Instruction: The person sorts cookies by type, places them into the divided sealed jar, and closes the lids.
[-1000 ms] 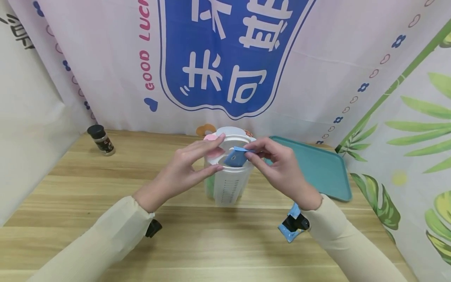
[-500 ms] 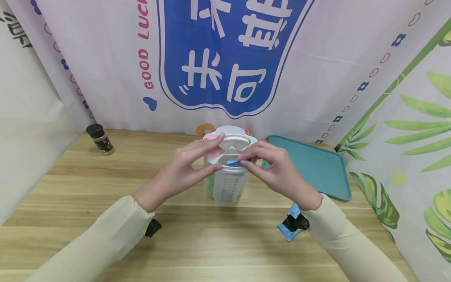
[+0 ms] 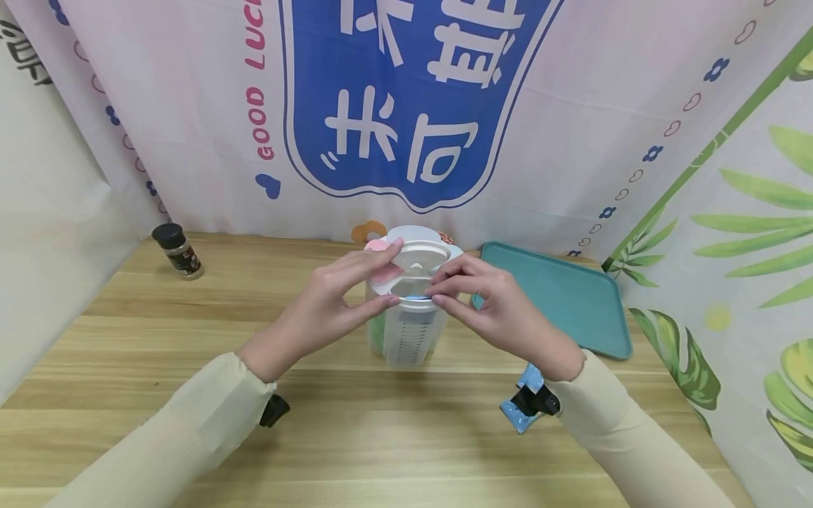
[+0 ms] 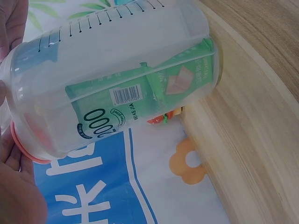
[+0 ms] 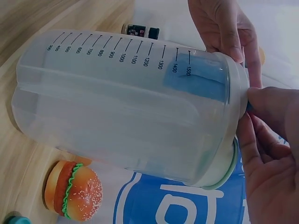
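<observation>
A translucent storage container [image 3: 409, 342] with a measuring scale stands upright on the table, one white lid flap [image 3: 419, 255] raised. My left hand [image 3: 339, 286] grips its top, thumb at the front rim and fingers over the pink lid side. With thumb and fingertips, my right hand [image 3: 492, 293] pinches the top edge of a blue packet [image 3: 417, 298] at the front opening. Most of that blue packet [image 5: 196, 81] shows through the wall, inside the container near the top scale marks. Green packets [image 4: 112, 102] lie low in another compartment.
A teal tray [image 3: 559, 296] lies at the back right. A black-capped jar [image 3: 179, 250] stands back left. Behind the container sits a toy hamburger [image 5: 74, 190]. A light blue wrapper [image 3: 521, 418] shows around the black right wrist camera. A printed cloth [image 3: 546, 141] hangs behind.
My right hand has lowered the blue packet into the front opening, from mostly above the rim to only its top edge showing. The left hand has kept its grip.
</observation>
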Motion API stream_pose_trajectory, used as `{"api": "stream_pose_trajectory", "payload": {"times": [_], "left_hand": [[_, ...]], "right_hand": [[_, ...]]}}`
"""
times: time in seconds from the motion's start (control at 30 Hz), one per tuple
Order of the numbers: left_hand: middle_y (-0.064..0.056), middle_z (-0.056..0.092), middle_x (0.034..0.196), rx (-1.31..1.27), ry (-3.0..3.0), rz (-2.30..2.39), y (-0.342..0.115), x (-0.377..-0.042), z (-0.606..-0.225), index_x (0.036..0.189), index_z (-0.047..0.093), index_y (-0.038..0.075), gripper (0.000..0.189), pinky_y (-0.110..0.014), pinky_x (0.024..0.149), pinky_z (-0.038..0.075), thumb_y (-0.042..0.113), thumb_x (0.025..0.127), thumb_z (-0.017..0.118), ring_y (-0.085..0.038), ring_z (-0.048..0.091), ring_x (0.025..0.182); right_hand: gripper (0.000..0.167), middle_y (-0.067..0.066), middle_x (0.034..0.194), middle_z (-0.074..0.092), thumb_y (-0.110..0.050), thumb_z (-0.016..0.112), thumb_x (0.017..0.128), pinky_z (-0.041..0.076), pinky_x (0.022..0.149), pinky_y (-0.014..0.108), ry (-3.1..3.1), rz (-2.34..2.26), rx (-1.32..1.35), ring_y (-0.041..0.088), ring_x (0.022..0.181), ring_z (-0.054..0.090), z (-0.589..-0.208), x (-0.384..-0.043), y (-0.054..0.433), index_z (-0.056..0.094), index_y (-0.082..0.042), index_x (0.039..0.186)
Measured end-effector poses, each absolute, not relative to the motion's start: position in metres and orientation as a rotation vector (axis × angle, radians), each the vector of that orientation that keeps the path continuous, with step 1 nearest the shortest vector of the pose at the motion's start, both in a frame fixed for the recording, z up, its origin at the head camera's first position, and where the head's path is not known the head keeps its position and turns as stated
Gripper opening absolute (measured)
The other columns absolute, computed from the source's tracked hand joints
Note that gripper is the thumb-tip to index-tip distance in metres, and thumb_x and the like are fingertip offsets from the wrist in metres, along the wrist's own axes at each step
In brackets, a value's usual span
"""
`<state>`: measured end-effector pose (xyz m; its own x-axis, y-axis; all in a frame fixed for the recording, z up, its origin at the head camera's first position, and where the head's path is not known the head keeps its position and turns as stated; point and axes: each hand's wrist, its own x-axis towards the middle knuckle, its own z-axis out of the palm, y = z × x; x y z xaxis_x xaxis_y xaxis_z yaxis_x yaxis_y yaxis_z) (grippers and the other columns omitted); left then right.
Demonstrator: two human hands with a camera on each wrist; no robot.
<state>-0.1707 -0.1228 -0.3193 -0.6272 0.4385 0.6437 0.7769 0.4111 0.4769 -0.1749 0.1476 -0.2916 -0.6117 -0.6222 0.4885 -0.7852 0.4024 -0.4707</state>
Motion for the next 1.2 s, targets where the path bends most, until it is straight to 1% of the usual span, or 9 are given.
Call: {"api": "stream_pose_trajectory", "payload": {"times": [0.1,0.27,0.37,0.77,0.87,1.03,1.1,1.2], "left_hand": [[-0.013,0.065,0.147,-1.041,-2.239,-1.091,-0.1231,-0.1709,-0.3197,0.152,0.055,0.01,0.072,-0.046,0.114,0.054,0.011,0.087,0.085,-0.03,0.065,0.135],[-0.013,0.065,0.147,-1.049,-2.213,-1.096,-0.1229,-0.1719,-0.3205,0.151,0.056,0.008,0.071,-0.046,0.115,0.054,0.008,0.086,0.086,-0.03,0.065,0.135],[-0.013,0.065,0.147,-1.051,-2.207,-1.098,-0.1228,-0.172,-0.3208,0.151,0.056,0.008,0.071,-0.046,0.115,0.053,0.008,0.086,0.086,-0.03,0.065,0.135],[-0.012,0.065,0.148,-1.043,-2.227,-1.096,-0.1225,-0.1714,-0.3199,0.152,0.056,0.009,0.071,-0.046,0.116,0.053,0.01,0.087,0.085,-0.029,0.065,0.135],[-0.012,0.065,0.148,-1.039,-2.227,-1.092,-0.1224,-0.1714,-0.3203,0.151,0.056,0.009,0.071,-0.046,0.116,0.053,0.01,0.087,0.085,-0.029,0.065,0.135],[-0.012,0.064,0.149,-1.038,-2.227,-1.09,-0.1226,-0.1711,-0.3209,0.151,0.056,0.009,0.07,-0.047,0.117,0.052,0.01,0.087,0.085,-0.029,0.064,0.136],[-0.011,0.063,0.15,-1.037,-2.231,-1.089,-0.1229,-0.1708,-0.3209,0.151,0.056,0.009,0.071,-0.047,0.117,0.052,0.011,0.087,0.086,-0.029,0.064,0.137],[-0.011,0.063,0.15,-1.037,-2.234,-1.088,-0.1231,-0.1708,-0.321,0.152,0.055,0.009,0.071,-0.047,0.118,0.051,0.012,0.087,0.086,-0.029,0.063,0.137]], "right_hand": [[0.012,0.009,0.114,0.071,-0.001,0.074,0.095,0.062,0.075,0.029,-2.4,0.901,1.286,0.02,0.101,0.066,-0.2911,-0.172,0.1463,0.081,-0.004,0.105],[0.013,0.01,0.115,0.07,-0.001,0.074,0.095,0.063,0.073,0.028,-2.382,0.778,1.31,0.019,0.099,0.066,-0.289,-0.1681,0.1439,0.08,-0.003,0.107],[0.015,0.01,0.115,0.07,0.0,0.074,0.095,0.061,0.073,0.025,-2.387,0.77,1.307,0.019,0.098,0.066,-0.29,-0.1685,0.144,0.081,-0.003,0.108],[0.02,0.01,0.117,0.07,0.002,0.074,0.094,0.065,0.073,0.033,-2.37,0.79,1.305,0.021,0.102,0.068,-0.2931,-0.1684,0.1455,0.08,-0.003,0.112],[0.02,0.01,0.117,0.07,0.002,0.074,0.094,0.064,0.073,0.031,-2.369,0.796,1.303,0.021,0.102,0.067,-0.2941,-0.1689,0.1455,0.08,-0.004,0.112],[0.02,0.009,0.117,0.071,0.003,0.074,0.093,0.063,0.078,0.027,-2.337,0.851,1.312,0.021,0.105,0.068,-0.2944,-0.1685,0.1472,0.081,-0.005,0.11],[0.02,0.009,0.116,0.072,0.004,0.075,0.093,0.064,0.081,0.027,-2.317,0.888,1.31,0.022,0.106,0.069,-0.2943,-0.1678,0.1487,0.08,-0.005,0.11],[0.021,0.008,0.113,0.074,0.005,0.075,0.092,0.063,0.087,0.023,-2.289,0.949,1.285,0.022,0.106,0.07,-0.2948,-0.1669,0.1519,0.08,-0.004,0.109]]}}
